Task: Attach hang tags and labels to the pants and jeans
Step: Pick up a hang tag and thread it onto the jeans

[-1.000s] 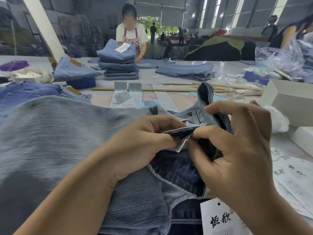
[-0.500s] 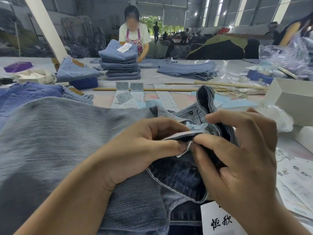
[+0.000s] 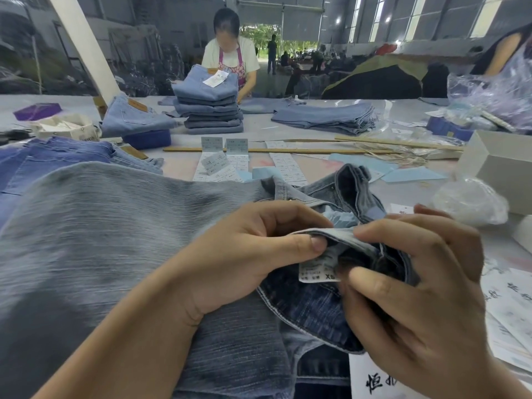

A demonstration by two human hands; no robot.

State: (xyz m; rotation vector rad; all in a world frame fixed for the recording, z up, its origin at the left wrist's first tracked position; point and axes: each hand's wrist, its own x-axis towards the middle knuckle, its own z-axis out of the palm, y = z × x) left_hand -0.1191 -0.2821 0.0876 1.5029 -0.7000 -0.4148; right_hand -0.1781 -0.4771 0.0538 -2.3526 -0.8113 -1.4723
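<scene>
denim waistband [image 3: 339, 234] pinched open, white size label [image 3: 318, 269] showing

left hand [image 3: 253, 254] and right hand [image 3: 417, 283] both grip the jeans [image 3: 115, 240] on the counter [image 3: 288, 128]; no hang tag visible yet, label sheets [image 3: 221, 168] waiting beyond.

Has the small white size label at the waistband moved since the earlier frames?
Yes. The size label now hangs further out below the waistband, its print exposed.

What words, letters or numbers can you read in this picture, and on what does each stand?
"XS": white sewn-in label inside the jeans waistband.
Large black brush characters, cut off: white card.
Printed rows: sticker sheets, too small to read.
Tag on folded jeans stack: blurred.
</scene>
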